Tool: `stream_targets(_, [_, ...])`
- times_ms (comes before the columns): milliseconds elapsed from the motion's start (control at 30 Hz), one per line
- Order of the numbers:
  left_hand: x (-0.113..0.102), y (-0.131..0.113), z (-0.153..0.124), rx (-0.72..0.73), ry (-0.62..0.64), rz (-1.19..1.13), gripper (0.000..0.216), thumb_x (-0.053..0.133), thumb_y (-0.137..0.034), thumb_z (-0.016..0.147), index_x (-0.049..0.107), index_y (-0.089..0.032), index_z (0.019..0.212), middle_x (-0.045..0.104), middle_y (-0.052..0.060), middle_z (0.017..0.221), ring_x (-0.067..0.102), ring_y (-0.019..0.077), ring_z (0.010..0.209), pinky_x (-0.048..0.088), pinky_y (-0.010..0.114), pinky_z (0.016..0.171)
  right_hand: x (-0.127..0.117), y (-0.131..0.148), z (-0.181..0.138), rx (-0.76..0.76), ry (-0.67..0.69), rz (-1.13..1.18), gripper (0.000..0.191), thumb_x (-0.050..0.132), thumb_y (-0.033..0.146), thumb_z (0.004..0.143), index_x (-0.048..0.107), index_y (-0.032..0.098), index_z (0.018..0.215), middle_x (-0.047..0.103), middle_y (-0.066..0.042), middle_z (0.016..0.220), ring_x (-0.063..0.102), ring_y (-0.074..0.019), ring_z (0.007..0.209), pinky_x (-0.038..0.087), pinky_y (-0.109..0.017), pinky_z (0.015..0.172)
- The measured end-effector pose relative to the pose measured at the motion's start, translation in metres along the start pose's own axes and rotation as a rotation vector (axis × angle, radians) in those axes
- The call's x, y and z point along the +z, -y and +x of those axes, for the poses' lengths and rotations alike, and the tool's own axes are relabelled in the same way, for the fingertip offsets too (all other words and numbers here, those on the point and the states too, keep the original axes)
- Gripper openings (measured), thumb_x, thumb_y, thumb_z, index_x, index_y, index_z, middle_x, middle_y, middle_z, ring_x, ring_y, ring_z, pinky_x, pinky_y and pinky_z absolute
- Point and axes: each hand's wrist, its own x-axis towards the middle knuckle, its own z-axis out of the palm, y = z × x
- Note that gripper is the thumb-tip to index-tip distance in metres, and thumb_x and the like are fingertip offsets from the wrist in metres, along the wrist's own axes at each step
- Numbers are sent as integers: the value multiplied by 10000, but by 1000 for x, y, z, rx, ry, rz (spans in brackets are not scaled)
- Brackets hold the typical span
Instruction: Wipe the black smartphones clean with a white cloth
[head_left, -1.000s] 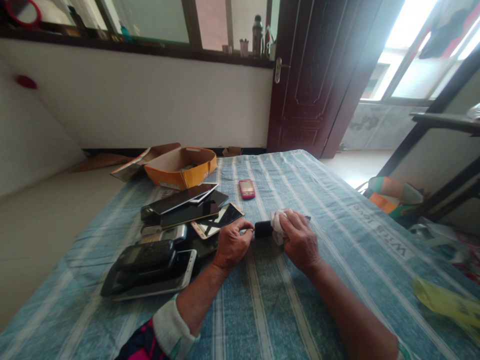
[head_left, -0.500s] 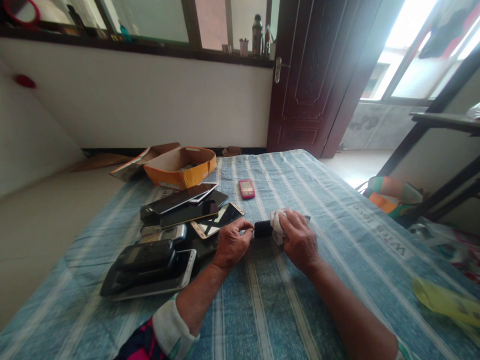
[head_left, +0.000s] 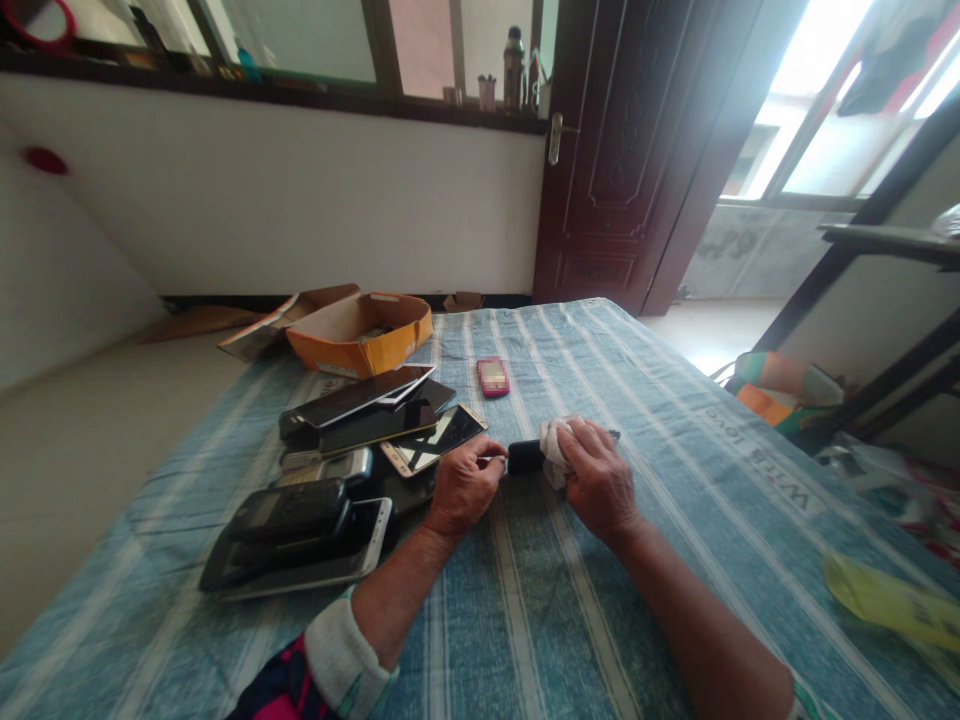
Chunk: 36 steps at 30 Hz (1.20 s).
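A dark mobile phone [head_left: 524, 457] lies crosswise over the striped cloth in front of me. My left hand [head_left: 465, 487] is closed, with thumb and forefinger pinched at the phone's left end. Bunched under the fingers of my right hand [head_left: 602, 482] is a white cloth or tissue [head_left: 553, 468], pressed against the phone's middle and hiding part of it. The phone's right tip shows past my fingers. Beyond the hands sits a small pink-edged phone [head_left: 493, 378]. Just left of my left hand is a gold-framed smartphone [head_left: 442, 438] with a reflective screen.
Several more phones pile up at the left, among them a white-edged one [head_left: 375, 535] beneath black ones [head_left: 289, 512]. An open orange box [head_left: 360, 350] stands behind them. A yellow plastic bag [head_left: 885, 605] lies at the right, on the tablecloth [head_left: 720, 600].
Both hands, the phone and the white cloth keep almost the same places. Only a very slight shift of the camera's view shows.
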Motion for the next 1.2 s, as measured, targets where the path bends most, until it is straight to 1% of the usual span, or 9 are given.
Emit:
stream_targets(200, [0, 1, 1, 14, -3, 0, 122, 573, -214, 724, 691, -189, 712, 702, -5, 667, 637, 150, 629, 456, 237, 630, -1, 1, 1, 0, -4, -12, 353, 422, 70, 883, 642, 116, 1155, 648, -123, 1137, 526, -268, 1119, 475, -381, 962])
stream_targets(367, [1, 3, 1, 28, 3, -14, 119, 572, -212, 730, 688, -191, 711, 702, -7, 669, 646, 150, 630, 466, 236, 631, 0, 1, 1, -4, -16, -40, 362, 423, 66, 871, 638, 126, 1157, 649, -115, 1140, 530, -264, 1123, 474, -376, 969])
stream_targets(467, [2, 3, 1, 35, 2, -27, 118, 570, -205, 733, 686, -191, 711, 705, -7, 672, 652, 151, 631, 473, 232, 623, 2, 3, 0, -4, -15, -59, 372, 423, 56, 852, 639, 115, 1149, 647, -127, 1134, 528, -272, 1134, 477, -391, 972])
stream_targets(633, [1, -1, 0, 51, 13, -57, 118, 570, -194, 742, 682, -192, 703, 710, -4, 672, 663, 152, 630, 496, 228, 625, 5, 12, -2, -33, -30, -120, 411, 404, 30, 816, 641, 116, 1142, 629, -149, 1164, 509, -288, 1191, 477, -429, 980])
stream_targets(767, [1, -3, 1, 64, 13, -79, 127, 567, -171, 737, 687, -194, 700, 717, -4, 685, 661, 151, 637, 517, 232, 655, 8, 22, -1, -77, -9, -123, 425, 417, 30, 802, 634, 117, 1158, 609, -162, 1209, 494, -299, 1232, 473, -434, 986])
stream_targets(933, [2, -2, 1, 70, 7, -96, 133, 563, -152, 733, 689, -182, 705, 717, 3, 691, 664, 153, 642, 510, 232, 642, 12, 27, 3, -65, 1, -150, 404, 424, 39, 815, 639, 119, 1148, 620, -148, 1202, 515, -308, 1210, 472, -422, 990])
stream_targets(1067, [3, 0, 1, 74, 0, -105, 130, 563, -154, 730, 690, -179, 711, 716, 5, 692, 664, 158, 657, 506, 239, 654, 16, 30, 5, -66, -2, -155, 369, 427, 52, 842, 640, 91, 1141, 627, -167, 1192, 514, -324, 1209, 475, -427, 983])
stream_targets(1200, [2, -1, 1, 78, 3, -122, 132, 560, -153, 718, 690, -174, 723, 717, 7, 712, 666, 159, 671, 515, 235, 652, 19, 34, 7, -77, 6, -139, 360, 419, 72, 873, 628, 107, 1164, 623, -169, 1191, 495, -306, 1235, 474, -427, 985])
